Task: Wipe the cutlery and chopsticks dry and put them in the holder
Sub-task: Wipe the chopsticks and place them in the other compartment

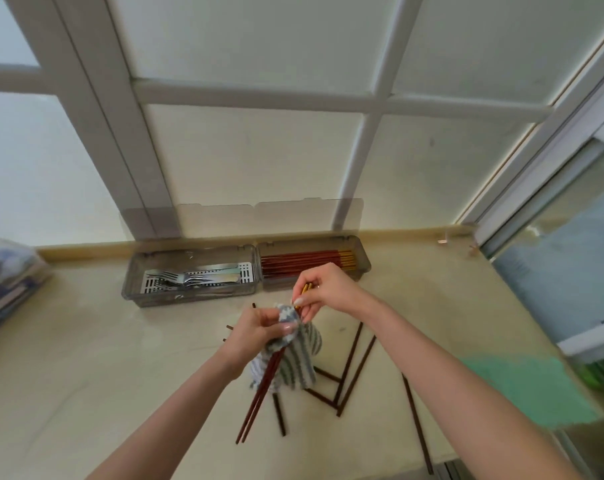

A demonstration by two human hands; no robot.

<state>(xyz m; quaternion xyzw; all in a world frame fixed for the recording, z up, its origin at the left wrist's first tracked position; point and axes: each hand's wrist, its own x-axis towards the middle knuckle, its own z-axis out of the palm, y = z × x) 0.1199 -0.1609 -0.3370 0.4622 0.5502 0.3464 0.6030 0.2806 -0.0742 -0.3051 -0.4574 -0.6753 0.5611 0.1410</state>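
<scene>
Chopsticks (417, 424) lie loose on the beige counter (86, 375) nearest you, several dark sticks scattered at angles below and to the right of your hands. Just beyond them you hold a pair of chopsticks (260, 393) tilted, its dark tips pointing down toward you and its yellow ends up. Your left hand (255, 332) grips a striped cloth (295, 362), blue and white, with the fingers curled so it wraps the pair partway along. Your right hand (328, 292) pinches the yellow ends between thumb and fingertips. On your right a green sheet (525, 389) lies at the counter's edge.

Past your hands the holder sits at the back of the counter as two clear trays side by side. The left tray (189, 300) holds forks and other metal cutlery (196, 277) on a white perforated insert. The right tray (362, 258) holds red chopsticks (304, 263) with yellow ends, lying lengthwise. The clear lids (224, 218) stand open against the frosted window (259, 150). A plastic-wrapped bundle (6, 271) sits far left.
</scene>
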